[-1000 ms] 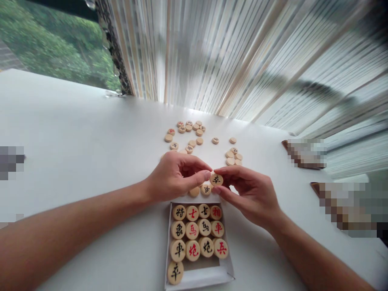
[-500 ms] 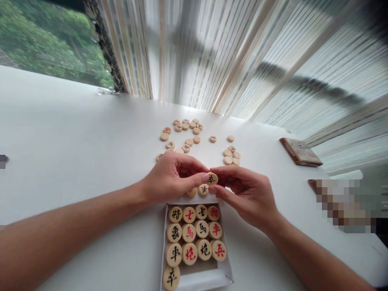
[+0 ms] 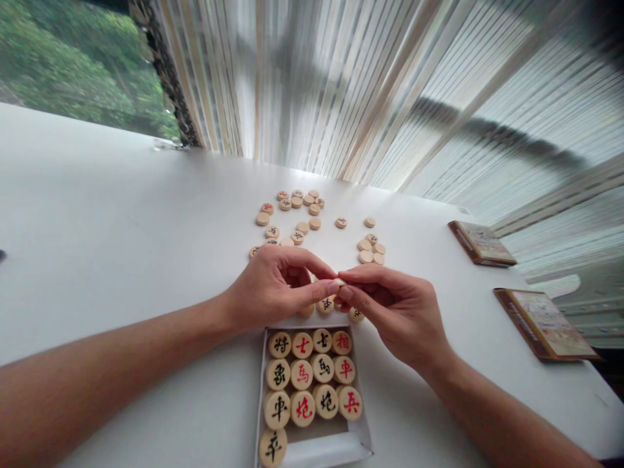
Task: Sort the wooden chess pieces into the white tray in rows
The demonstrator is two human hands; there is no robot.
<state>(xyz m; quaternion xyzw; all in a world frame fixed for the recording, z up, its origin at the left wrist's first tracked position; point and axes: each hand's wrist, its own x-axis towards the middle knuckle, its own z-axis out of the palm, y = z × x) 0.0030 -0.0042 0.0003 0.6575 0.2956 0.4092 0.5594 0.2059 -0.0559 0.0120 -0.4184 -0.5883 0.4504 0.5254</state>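
Note:
A round wooden Chinese chess piece (image 3: 340, 283) is pinched between the fingertips of my left hand (image 3: 280, 286) and my right hand (image 3: 397, 312); only a sliver of it shows. Below them on the table is a white open box (image 3: 368, 437) holding rows of pieces with black or red characters. A single black-marked piece (image 3: 273, 447) sits at the box's near left corner, beside a bare strip of the box floor. Just beyond the box's far edge, under my hands, lie a black-marked piece (image 3: 325, 303) and another (image 3: 357, 314), partly covered by fingers.
Several loose pieces (image 3: 297, 237) are scattered farther back on the white table (image 3: 170, 247), with a small cluster (image 3: 372, 250) to their right. Two flat printed boxes, one farther (image 3: 482, 242) and one nearer (image 3: 548, 324), lie at the right. A striped curtain (image 3: 312, 84) hangs behind.
The piece between my fingertips has turned: its black character faced me before, and now only a pale edge shows. My hands have barely moved, and the boxed pieces look the same.

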